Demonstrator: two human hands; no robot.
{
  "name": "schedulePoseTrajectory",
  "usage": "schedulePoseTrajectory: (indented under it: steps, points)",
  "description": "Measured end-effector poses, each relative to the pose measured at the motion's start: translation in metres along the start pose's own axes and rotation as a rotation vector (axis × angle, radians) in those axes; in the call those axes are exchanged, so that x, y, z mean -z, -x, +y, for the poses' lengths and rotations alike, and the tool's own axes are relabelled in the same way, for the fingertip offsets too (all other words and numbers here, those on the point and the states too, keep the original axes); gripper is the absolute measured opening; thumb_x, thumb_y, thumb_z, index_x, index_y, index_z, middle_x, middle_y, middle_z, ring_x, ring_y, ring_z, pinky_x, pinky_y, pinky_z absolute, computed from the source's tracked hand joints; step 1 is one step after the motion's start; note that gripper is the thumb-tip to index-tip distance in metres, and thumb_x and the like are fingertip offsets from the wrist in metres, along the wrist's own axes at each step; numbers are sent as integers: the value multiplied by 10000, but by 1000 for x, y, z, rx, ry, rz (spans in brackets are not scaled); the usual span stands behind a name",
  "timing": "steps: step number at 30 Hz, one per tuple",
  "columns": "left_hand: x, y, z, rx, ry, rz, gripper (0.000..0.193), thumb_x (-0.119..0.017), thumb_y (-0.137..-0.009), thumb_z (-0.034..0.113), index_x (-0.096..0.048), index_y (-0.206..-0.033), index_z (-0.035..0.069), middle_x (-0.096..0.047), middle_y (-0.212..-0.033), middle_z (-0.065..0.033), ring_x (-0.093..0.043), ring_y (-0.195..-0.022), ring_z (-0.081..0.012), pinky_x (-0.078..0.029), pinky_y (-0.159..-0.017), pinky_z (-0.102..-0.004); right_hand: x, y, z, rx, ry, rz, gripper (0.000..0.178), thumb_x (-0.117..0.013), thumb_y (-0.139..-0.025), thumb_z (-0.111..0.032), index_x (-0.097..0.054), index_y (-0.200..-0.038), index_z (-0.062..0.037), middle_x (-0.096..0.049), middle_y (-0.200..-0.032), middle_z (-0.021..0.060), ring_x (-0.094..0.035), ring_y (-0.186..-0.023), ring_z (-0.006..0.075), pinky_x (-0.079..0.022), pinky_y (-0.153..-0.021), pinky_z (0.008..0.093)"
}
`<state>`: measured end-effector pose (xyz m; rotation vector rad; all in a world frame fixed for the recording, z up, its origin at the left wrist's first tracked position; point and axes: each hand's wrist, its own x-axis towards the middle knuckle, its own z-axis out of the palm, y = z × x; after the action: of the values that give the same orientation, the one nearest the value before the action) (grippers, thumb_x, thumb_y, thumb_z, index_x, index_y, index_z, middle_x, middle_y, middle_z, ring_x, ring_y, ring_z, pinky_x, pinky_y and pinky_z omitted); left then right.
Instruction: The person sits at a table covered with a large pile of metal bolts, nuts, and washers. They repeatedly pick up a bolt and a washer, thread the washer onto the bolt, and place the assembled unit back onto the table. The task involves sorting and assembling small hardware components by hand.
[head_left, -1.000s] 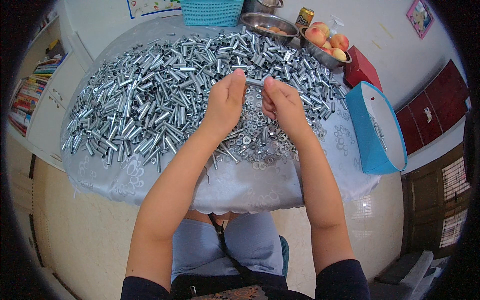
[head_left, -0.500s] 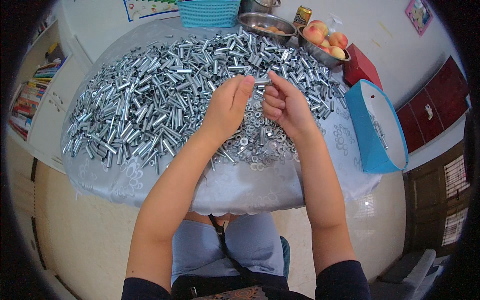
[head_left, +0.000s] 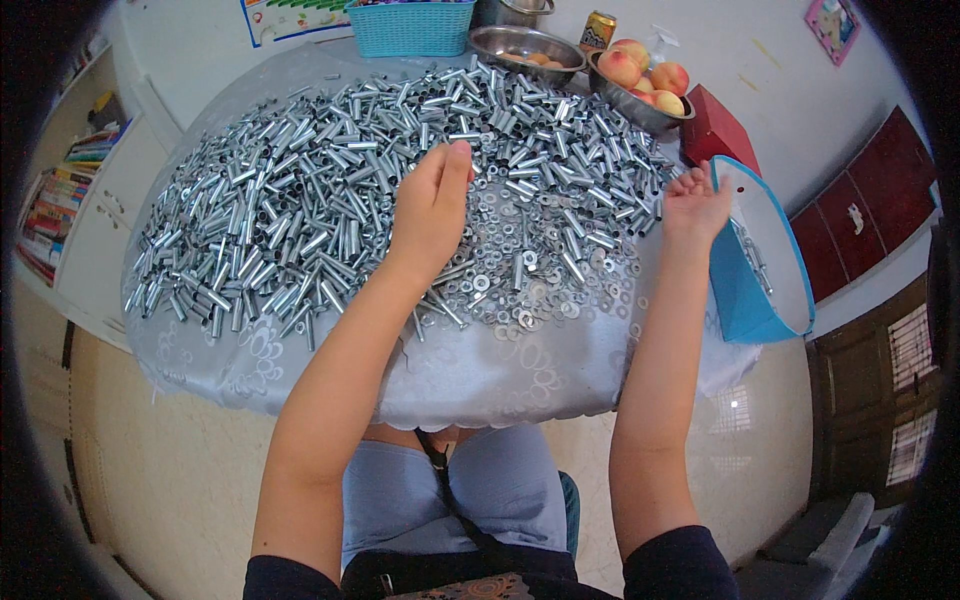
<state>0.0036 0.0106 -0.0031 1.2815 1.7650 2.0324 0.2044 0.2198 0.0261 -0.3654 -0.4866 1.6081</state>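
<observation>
Your hands have parted: half a second ago both met over the washers (head_left: 520, 270); now your right hand (head_left: 695, 205) is at the blue bag (head_left: 745, 290) rim, fingers loosely spread, holding nothing visible, apparently after a drop. Your left hand (head_left: 432, 215) rests flat, fingers together, on the tubes (head_left: 300, 215) left of the bag. The table (head_left: 480, 375) wears a silvery cloth; fruit bowl (head_left: 640, 100) behind, tiled floor below.

We see metal tubes (head_left: 330, 190) heaped across the table (head_left: 480, 380), washers (head_left: 520, 290) before them, a bin (head_left: 765, 270) at right, fruit bowl (head_left: 640, 100) behind.
</observation>
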Motion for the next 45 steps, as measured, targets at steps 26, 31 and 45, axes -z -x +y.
schedulePoseTrajectory:
  steps: [26,31,45]
  points:
    - [10,0,-5,-163,-620,-61,226,-441,-862,211,-536,-888,8,-581,-789,-160,-562,-721,-304,-431,-645,-367,-26,77,73,175,1666,-899,168,-526,-686,-74,-644,-802,-43,-617,-757,143,-593,-682,276,-464,-646,330]
    - [8,1,-3,-142,-598,-52,193,-439,-850,186,-534,-865,19,-585,-797,-155,-552,-737,-330,-429,-651,-403,-23,84,76,278,1783,-1178,209,-553,-615,-93,-670,-789,-86,-623,-801,137,-567,-806,289,-456,-757,357]
    - [7,3,-2,-105,-627,-91,252,-441,-857,228,-545,-889,1,-580,-812,-189,-550,-782,-347,-420,-680,-412,-30,92,62,340,1966,-1315,206,-594,-597,-164,-607,-801,-140,-563,-896,97,-499,-899,311,-415,-786,387]
